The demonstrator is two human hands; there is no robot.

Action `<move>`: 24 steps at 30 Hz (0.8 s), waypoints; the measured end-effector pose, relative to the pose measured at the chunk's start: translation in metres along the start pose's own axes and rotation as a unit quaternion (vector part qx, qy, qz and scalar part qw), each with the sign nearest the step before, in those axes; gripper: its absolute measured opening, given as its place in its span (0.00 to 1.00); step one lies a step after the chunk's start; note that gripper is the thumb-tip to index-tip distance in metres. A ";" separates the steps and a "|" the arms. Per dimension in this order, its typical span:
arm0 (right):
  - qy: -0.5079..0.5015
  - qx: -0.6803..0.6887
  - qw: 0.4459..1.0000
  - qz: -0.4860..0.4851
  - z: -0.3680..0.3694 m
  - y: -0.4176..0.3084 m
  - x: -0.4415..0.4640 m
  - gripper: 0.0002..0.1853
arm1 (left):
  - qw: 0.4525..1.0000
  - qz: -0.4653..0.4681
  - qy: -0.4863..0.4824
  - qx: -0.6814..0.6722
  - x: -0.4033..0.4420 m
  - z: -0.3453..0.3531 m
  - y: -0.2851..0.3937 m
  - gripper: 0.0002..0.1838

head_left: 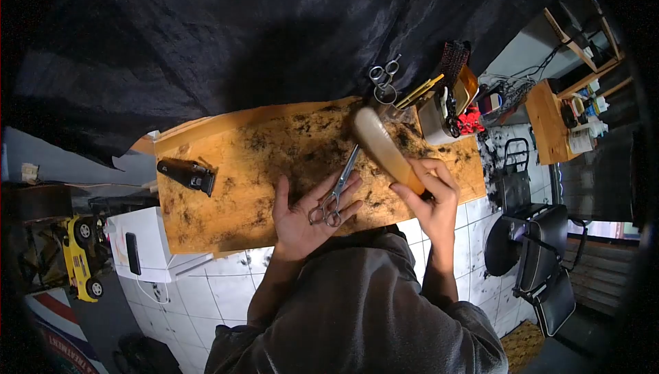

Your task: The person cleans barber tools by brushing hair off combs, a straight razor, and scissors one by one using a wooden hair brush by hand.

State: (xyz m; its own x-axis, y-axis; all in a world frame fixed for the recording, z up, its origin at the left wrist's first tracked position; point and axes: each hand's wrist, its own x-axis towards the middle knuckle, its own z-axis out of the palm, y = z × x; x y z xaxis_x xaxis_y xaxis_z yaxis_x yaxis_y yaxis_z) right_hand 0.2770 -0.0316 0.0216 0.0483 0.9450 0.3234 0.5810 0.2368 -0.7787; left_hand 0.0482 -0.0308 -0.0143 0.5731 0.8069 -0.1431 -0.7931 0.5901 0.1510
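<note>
My left hand (300,215) is palm up with its fingers spread, holding a pair of silver scissors (336,199) that lies across the fingers. The blades point away from me, up the table. My right hand (435,199) is closed around the wooden handle of a brush (384,146). Its pale bristles are smeared by motion and hang above the table, just right of the scissor tips. Dark hair clippings are scattered over the wooden table (240,142) beneath both hands.
A black hair clipper (187,175) lies at the table's left end. More scissors (384,75) stand in a holder at the back right, beside a container (436,121) of combs and tools. A black barber chair (542,257) is on the right; a phone (132,254) is on the left.
</note>
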 end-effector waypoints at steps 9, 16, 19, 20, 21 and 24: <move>-0.178 0.007 0.982 -0.064 0.007 0.004 -0.014 0.20 | 0.999 0.027 -0.033 0.001 0.005 -0.007 0.001 0.53; 0.042 -0.003 0.999 0.015 0.011 0.003 -0.005 0.22 | 0.999 -0.007 -0.013 0.033 0.002 0.002 -0.001 0.51; -0.072 0.035 0.996 -0.037 0.007 0.003 -0.014 0.23 | 1.000 0.001 0.012 0.008 0.000 -0.007 -0.002 0.52; -0.126 0.047 0.989 -0.065 0.005 0.003 -0.017 0.23 | 1.000 0.003 0.023 -0.003 0.000 -0.010 -0.002 0.52; -0.154 0.050 0.981 -0.103 0.008 0.005 -0.020 0.22 | 0.999 0.010 0.012 0.033 0.003 -0.006 -0.004 0.52; -0.200 0.031 0.975 -0.092 0.011 0.003 -0.022 0.21 | 0.997 0.020 -0.016 0.068 0.008 0.004 -0.004 0.50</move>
State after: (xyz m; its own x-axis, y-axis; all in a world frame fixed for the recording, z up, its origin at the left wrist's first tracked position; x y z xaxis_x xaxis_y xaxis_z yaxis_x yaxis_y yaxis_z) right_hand 0.2682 -0.0496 0.0060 -0.3804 0.8944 0.2352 0.4990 0.4126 -0.7621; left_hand 0.0574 -0.0266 -0.0124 0.5501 0.8287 -0.1033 -0.7808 0.5543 0.2883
